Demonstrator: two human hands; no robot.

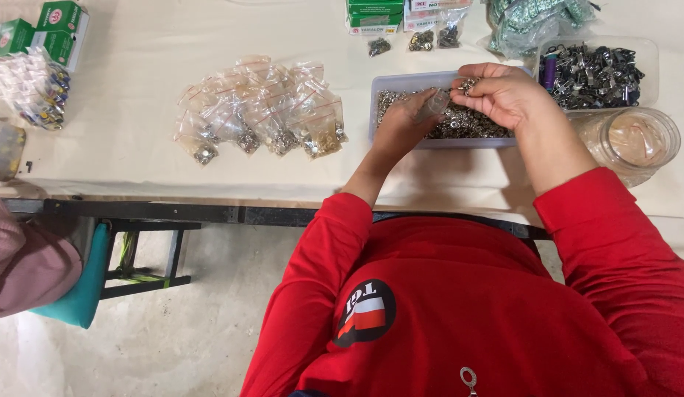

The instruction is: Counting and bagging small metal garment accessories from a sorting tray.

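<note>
Cream table [158,44] — left hand [401,125] pinches a blurred clear bag [432,105], contents unreadable.

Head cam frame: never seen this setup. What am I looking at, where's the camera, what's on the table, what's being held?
There is no machine here: a person in a red long-sleeved top works with bare hands. The single picture comes from a camera worn on that person's head, looking down, so the chest fills the bottom and the table, covered in a cream cloth, lies beyond.

The left hand pinches a small clear bag. The right hand holds small metal pieces above it. Both are over a shallow plastic tray full of small silvery fittings.

To the left lies a pile of filled little bags. To the right stand a clear round jar and a second tray of darker metal parts. Green boxes sit at the far left. Someone else's sleeve shows at the left edge.
</note>
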